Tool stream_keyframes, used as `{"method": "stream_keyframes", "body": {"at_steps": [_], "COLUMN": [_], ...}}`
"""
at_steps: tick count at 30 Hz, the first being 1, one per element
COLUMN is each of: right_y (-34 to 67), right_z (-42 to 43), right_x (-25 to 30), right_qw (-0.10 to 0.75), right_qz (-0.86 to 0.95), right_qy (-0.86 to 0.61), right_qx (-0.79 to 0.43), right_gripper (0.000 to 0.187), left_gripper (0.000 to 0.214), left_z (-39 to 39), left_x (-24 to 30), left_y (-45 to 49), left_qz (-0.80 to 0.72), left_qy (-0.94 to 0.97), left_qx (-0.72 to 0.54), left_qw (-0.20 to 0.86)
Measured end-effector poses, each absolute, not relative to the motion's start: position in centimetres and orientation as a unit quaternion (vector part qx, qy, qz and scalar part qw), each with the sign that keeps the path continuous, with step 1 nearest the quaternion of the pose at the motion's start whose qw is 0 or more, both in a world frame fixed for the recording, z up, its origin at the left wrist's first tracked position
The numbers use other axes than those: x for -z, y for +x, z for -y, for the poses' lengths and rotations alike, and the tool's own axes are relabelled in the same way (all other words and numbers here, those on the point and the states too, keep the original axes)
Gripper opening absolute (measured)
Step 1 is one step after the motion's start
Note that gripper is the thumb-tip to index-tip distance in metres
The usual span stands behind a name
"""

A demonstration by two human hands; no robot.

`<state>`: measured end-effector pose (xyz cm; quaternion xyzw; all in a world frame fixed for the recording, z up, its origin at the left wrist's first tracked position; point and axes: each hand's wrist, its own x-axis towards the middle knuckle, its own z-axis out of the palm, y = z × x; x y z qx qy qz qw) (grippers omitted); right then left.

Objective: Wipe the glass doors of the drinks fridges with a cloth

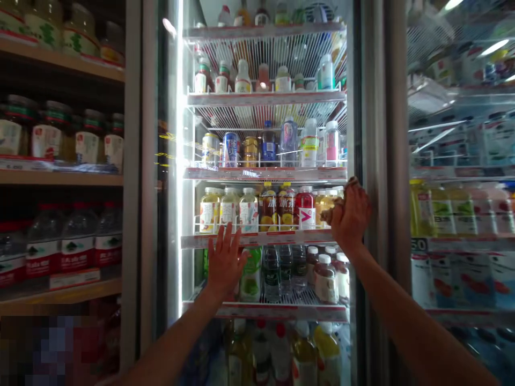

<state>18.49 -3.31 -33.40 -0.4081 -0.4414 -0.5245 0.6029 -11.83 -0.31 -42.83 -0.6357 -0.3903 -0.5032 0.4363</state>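
Note:
A tall drinks cooler (pixel 265 171) with a glass door stands in front of me, lit from inside. My left hand (pixel 225 260) is open with fingers spread, held up flat at the level of the shelf edge (pixel 257 238) below a row of yellow bottles (pixel 229 209). My right hand (pixel 350 214) is closed around the door's right edge (pixel 360 161), beside a red bottle (pixel 304 208). Whether the left palm touches the glass I cannot tell.
Wooden shelves at the left carry jars (pixel 48 134) and water bottles (pixel 76 241). A second cooler door (pixel 458 187) at the right is full of reflections. Several wire shelves inside hold cans (pixel 230 150) and bottles, more at the bottom (pixel 281 348).

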Motion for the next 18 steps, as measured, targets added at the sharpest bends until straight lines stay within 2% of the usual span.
{"method": "stream_keyframes", "body": {"at_steps": [3, 7, 9, 11, 15, 16, 18], "right_y": [15.7, 10.7, 10.9, 12.8, 16.5, 16.4, 14.8], "right_z": [3.0, 2.7, 2.8, 3.0, 2.7, 2.6, 2.3], "right_x": [33.2, 36.2, 37.1, 36.5, 32.1, 31.3, 30.9], "right_qw": [0.565, 0.406, 0.356, 0.38, 0.569, 0.588, 0.566], "right_qz": [0.497, 0.655, 0.694, 0.674, 0.496, 0.477, 0.507], "right_qy": [-0.398, -0.301, -0.272, -0.296, -0.409, -0.415, -0.401], "right_qx": [0.525, 0.562, 0.565, 0.56, 0.513, 0.505, 0.511], "right_gripper": [0.05, 0.052, 0.054, 0.057, 0.055, 0.054, 0.051], "left_gripper": [0.061, 0.059, 0.057, 0.055, 0.055, 0.055, 0.055], "left_z": [0.2, 0.2, 0.4, 0.4, 0.4, 0.4, 0.3], "left_x": [42.9, 42.8, 42.7, 42.7, 42.7, 42.8, 42.8], "left_y": [-11.6, -11.9, -12.1, -12.2, -11.9, -11.8, -11.7], "left_qz": [0.386, 0.379, 0.381, 0.381, 0.384, 0.386, 0.388], "left_qy": [-0.637, -0.639, -0.64, -0.643, -0.638, -0.636, -0.632], "left_qx": [0.513, 0.513, 0.508, 0.502, 0.506, 0.507, 0.509], "left_qw": [0.427, 0.43, 0.433, 0.434, 0.435, 0.436, 0.437]}}
